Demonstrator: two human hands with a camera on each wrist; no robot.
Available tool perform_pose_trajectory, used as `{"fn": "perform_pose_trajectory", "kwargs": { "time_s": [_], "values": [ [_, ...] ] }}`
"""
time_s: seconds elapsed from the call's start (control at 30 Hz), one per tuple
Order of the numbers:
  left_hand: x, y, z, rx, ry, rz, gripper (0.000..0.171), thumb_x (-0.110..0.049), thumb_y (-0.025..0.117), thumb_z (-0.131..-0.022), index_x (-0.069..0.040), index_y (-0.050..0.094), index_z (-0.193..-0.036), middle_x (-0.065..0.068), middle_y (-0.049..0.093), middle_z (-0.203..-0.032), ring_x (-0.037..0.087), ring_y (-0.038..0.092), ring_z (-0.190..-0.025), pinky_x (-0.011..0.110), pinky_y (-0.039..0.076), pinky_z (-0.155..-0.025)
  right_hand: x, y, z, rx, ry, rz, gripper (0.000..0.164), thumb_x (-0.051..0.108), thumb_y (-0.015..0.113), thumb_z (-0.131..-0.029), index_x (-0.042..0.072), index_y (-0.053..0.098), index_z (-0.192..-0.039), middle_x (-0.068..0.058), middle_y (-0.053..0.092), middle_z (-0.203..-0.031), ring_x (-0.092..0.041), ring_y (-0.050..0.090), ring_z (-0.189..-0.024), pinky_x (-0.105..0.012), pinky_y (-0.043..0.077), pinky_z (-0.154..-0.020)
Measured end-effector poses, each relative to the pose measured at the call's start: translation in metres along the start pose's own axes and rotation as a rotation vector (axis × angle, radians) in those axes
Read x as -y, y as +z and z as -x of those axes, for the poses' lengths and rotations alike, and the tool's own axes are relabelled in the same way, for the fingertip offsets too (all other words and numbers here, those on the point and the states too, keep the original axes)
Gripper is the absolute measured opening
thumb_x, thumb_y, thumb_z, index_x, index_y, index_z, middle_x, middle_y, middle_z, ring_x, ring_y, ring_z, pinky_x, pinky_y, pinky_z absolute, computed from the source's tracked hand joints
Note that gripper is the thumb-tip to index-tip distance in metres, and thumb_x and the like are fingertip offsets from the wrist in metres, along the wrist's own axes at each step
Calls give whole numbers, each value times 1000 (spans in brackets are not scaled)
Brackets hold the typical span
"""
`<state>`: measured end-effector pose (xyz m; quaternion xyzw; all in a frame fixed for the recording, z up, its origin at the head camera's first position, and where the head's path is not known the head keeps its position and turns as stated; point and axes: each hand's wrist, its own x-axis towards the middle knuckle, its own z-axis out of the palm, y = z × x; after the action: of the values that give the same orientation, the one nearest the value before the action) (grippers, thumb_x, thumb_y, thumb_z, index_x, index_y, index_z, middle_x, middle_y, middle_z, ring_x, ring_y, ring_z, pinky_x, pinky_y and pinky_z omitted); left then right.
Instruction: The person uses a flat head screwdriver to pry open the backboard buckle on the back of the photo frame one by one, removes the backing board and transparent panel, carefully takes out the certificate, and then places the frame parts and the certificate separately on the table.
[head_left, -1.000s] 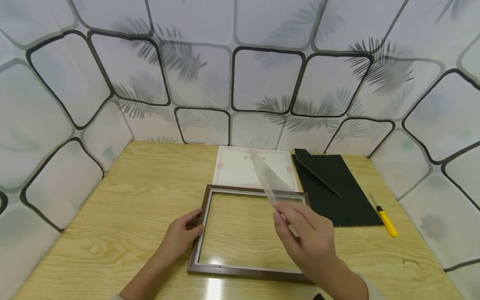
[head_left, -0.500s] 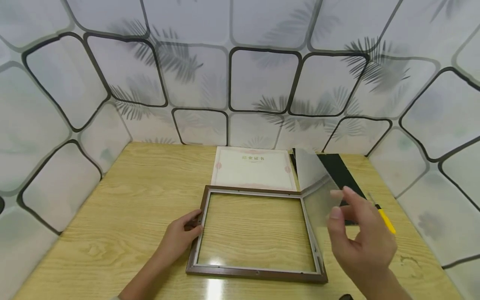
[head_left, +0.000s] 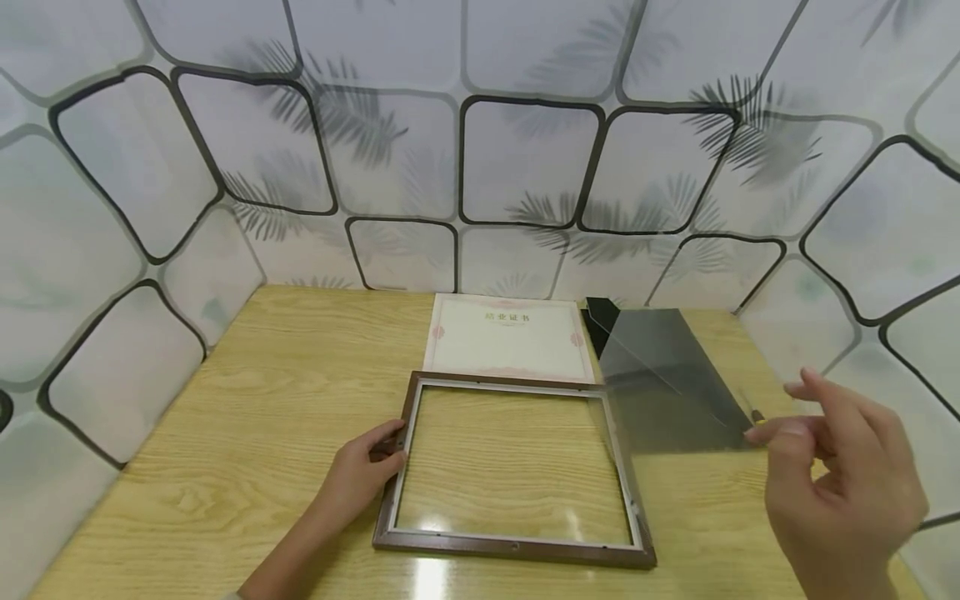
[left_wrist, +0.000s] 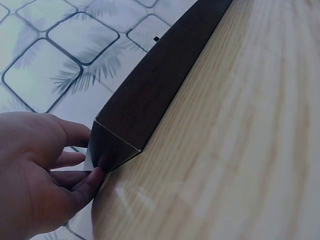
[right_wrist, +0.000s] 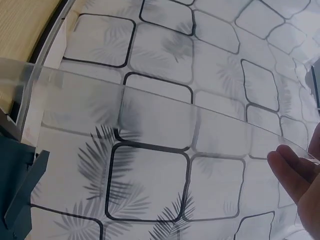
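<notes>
My left hand (head_left: 363, 471) grips the left side of a brown picture frame (head_left: 517, 547), which lies on the wooden table with bare tabletop showing through its opening. In the left wrist view, the fingers and thumb of the left hand (left_wrist: 40, 170) pinch the dark frame (left_wrist: 155, 75). At the right, my right hand (head_left: 847, 475) pinches the edge of a clear plastic sheet (head_left: 667, 358). The sheet slants over the frame's right side and makes the black board behind look grey. The right wrist view shows the clear sheet (right_wrist: 165, 120) stretching away from the right hand's fingertips (right_wrist: 287, 172).
A certificate (head_left: 510, 346) lies behind the frame. Beside it is a black backing board (head_left: 600, 333) with a stand leg, mostly seen through the sheet. A screwdriver (head_left: 757, 416) lies right of the board, largely hidden by my right hand. Patterned cloth walls (head_left: 532, 158) surround the table.
My right hand has moved right, carrying the clear sheet, which has swung from nearly edge-on to broad side and now overlaps the black board. The left hand keeps its grip on the frame.
</notes>
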<state>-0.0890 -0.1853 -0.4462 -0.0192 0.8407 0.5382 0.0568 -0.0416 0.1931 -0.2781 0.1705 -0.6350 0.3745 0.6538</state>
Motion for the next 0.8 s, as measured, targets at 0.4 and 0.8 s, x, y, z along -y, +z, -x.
{"fn": "perform_pose_trajectory", "kwargs": {
  "time_s": [0.4,0.8],
  "values": [
    [-1,0,1,1,0,-6,49,-12,68,-95,-8,58,-142,10,68,-117,20,64,-104,26,54,-76,-25,-54,-11,312,366,403,47,0,44,-97,13,64,-137,30,51,-116,24,50,-72,-1,31,-59],
    [-2,-1,1,6,-7,-2,49,-13,68,-95,-8,58,-142,10,68,-117,21,64,-104,26,54,-77,-72,-74,-20,345,696,629,38,18,49,-103,27,62,-138,38,50,-74,20,46,-59,2,35,-65]
  ]
}}
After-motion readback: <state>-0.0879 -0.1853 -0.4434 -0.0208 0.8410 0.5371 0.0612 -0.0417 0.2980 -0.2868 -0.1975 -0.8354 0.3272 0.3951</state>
